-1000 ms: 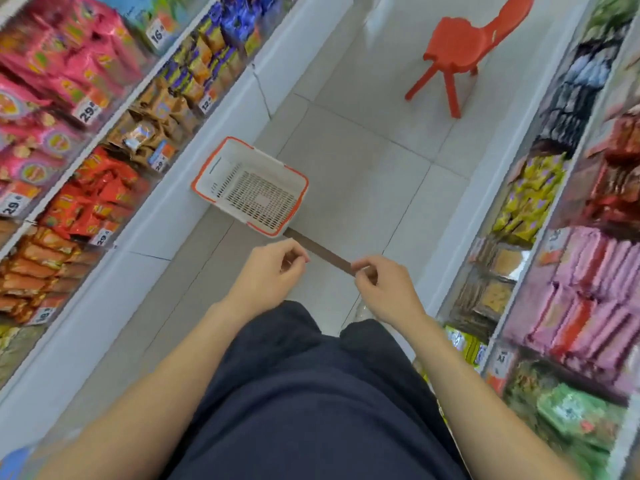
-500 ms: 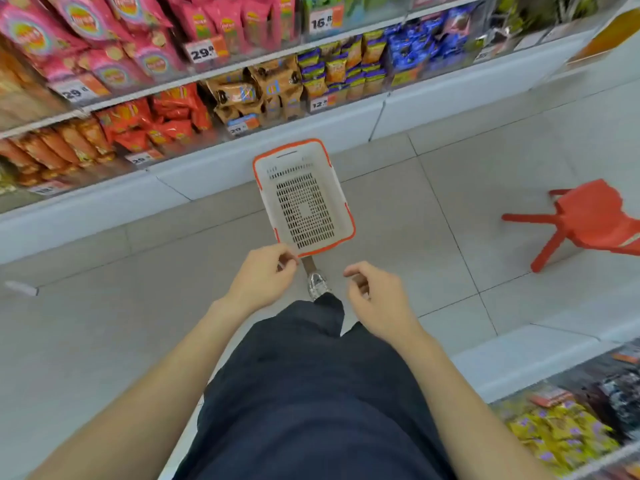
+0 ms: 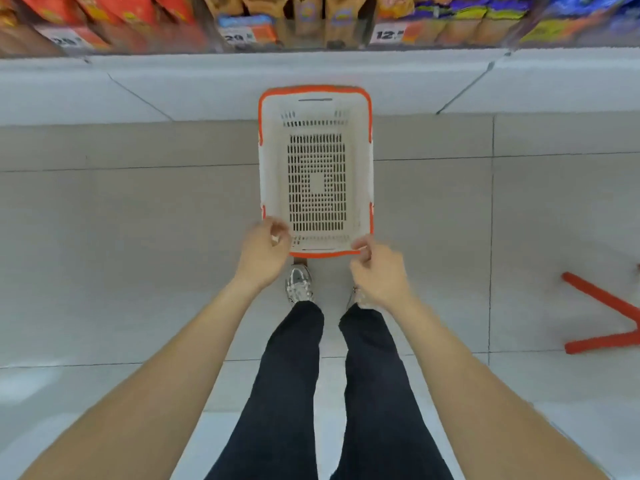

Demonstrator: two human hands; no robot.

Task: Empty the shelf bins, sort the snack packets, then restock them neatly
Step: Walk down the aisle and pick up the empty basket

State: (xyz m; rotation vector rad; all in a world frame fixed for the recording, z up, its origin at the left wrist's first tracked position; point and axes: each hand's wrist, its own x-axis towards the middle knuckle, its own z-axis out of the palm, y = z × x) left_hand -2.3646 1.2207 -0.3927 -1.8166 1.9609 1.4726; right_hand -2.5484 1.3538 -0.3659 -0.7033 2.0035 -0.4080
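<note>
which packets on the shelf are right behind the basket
The brown packets in the middle line up with the basket; the red packets sit off to its left and the blue-and-yellow packets to its right.

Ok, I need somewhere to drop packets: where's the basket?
Head view, centre: the basket lies between the shelf base and the person's shoes.

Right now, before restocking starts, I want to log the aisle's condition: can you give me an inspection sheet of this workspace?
Surface: pale grey tiled floor.
Job's things: white perforated plastic basket with orange rim, empty; brown snack packets on the white shelf unit beyond.
Clutter: nothing seen.
Hands: left hand and right hand at the basket's near rim, fingers curled, grip unclear.
Cables: nothing seen.
Surroundings: red plastic chair legs at right.
</note>
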